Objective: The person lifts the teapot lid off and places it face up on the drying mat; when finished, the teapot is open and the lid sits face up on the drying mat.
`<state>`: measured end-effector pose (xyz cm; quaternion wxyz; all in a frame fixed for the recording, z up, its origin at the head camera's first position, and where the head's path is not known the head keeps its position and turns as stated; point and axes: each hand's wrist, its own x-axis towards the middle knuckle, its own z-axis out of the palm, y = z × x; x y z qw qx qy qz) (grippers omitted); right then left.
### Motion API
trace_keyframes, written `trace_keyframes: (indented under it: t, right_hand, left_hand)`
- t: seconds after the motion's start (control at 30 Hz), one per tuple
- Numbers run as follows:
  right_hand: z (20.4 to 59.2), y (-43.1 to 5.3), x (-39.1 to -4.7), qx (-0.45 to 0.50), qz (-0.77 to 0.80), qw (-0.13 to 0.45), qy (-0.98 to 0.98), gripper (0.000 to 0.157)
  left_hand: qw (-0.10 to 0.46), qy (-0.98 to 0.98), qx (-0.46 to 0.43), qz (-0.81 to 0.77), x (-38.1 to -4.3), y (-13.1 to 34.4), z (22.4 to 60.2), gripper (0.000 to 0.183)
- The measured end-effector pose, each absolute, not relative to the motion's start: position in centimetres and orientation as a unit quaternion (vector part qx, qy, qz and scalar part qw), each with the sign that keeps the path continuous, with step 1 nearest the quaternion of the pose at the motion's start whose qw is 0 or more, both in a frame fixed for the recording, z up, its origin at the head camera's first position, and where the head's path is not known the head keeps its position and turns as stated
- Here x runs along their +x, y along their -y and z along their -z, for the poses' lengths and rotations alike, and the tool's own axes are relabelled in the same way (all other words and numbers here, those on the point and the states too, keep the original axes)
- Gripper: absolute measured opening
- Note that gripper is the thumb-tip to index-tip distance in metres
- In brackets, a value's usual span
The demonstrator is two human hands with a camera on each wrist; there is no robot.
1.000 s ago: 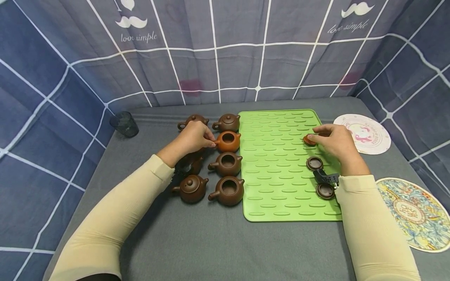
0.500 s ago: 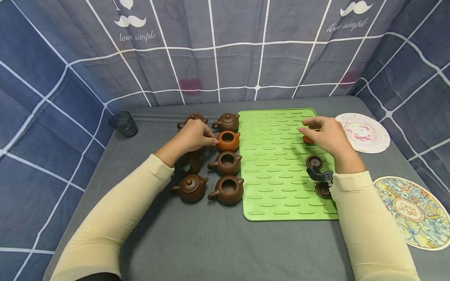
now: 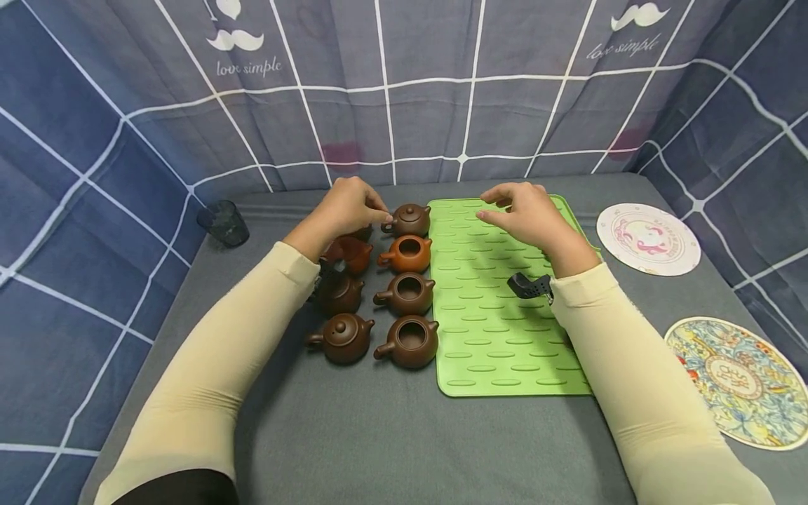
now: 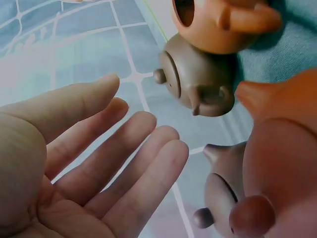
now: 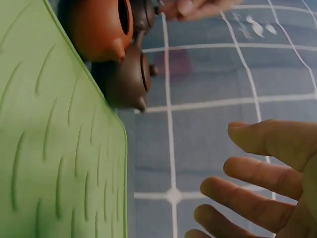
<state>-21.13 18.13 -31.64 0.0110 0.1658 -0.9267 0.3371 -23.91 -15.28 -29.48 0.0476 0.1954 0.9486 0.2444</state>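
Note:
My left hand [image 3: 346, 209] is near the handle of a brown lidded teapot [image 3: 412, 221] at the back of the right column. The left wrist view shows this hand's fingers extended, with a gap before that teapot [image 4: 198, 74]. Just in front of it stands an orange lidless teapot [image 3: 413, 262]. Above the green mat [image 3: 480, 330], my right hand [image 3: 529, 216] holds nothing, its fingers spread. In the right wrist view the brown lidded teapot [image 5: 126, 82] is well apart from the right hand [image 5: 267, 183]. My right hand and forearm hide the loose lids.
Two brown lidless teapots, one behind [image 3: 407, 293] and one in front [image 3: 413, 344], continue the right column. Left of them are several lidded teapots, including a brown one [image 3: 344, 338]. A dark cup [image 3: 224, 223] stands far left. Two round mats, pink-white [image 3: 650, 240] and patterned [image 3: 738, 379], lie right.
My right hand has let go of the orange lid on the mat and moved left. My left hand has left the orange teapot's handle and moved back to the brown lidded teapot.

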Motion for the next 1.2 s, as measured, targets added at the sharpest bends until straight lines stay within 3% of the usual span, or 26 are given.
trace_keyframes:
  t: [0.13, 0.3, 0.53, 1.2]
  right_hand:
    - [31.2, -15.4, -23.1, 0.211, -0.314, -0.005, 0.926, 0.041]
    - [31.3, -12.3, -25.3, 0.247, -0.293, -0.029, 0.923, 0.042]
    - [33.0, -9.5, -27.3, 0.251, -0.315, -0.061, 0.913, 0.044]
    - [35.7, -6.7, -29.2, 0.24, -0.321, -0.046, 0.915, 0.033]
  left_hand:
    - [0.053, -0.946, 0.16, -0.277, -25.1, 15.0, 29.6, 0.013]
    - [0.062, -0.949, 0.15, -0.269, -26.1, 14.5, 30.2, 0.023]
    - [0.07, -0.954, 0.137, -0.256, -27.0, 14.6, 31.7, 0.025]
    - [0.125, -0.941, 0.106, -0.295, -27.6, 15.2, 33.6, 0.016]
